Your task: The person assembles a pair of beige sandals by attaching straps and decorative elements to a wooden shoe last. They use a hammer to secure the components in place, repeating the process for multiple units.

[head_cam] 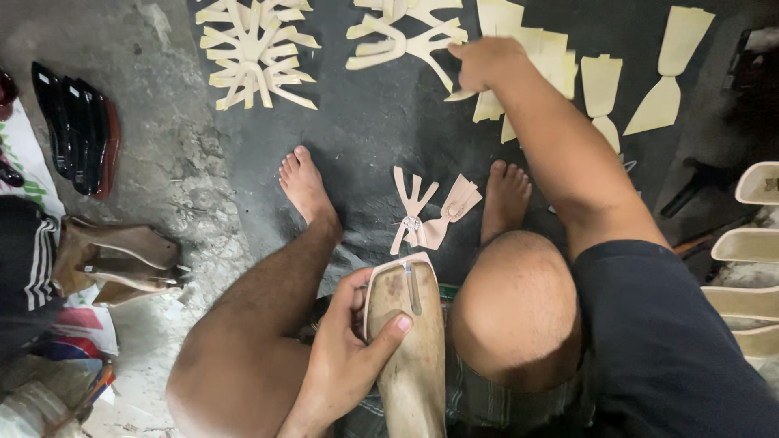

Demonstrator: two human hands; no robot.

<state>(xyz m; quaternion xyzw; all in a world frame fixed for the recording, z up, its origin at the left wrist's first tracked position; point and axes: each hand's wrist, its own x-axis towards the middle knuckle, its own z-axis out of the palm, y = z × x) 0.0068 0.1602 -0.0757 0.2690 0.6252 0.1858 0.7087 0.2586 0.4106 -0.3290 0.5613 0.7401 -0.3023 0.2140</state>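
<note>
The floor here is rough grey concrete [174, 182], cracked and patchy on one side, with a dark mat [369, 134] spread across the middle. Cream strap cut-outs [256, 53] lie fanned out on the mat, flat cream panels [604, 85] farther along. The right hand [484, 63] reaches out to that pile, fingers curled down onto a branched cut-out [422, 45], though whether it is pinched I can't quite tell. The left hand [349, 357] grips a wooden shoe last [414, 349] between the knees, thumb pressed across a pink insole on top. A small strap piece [426, 215] lies between the bare feet. Black soles [77, 126] are stacked at the edge.
</note>
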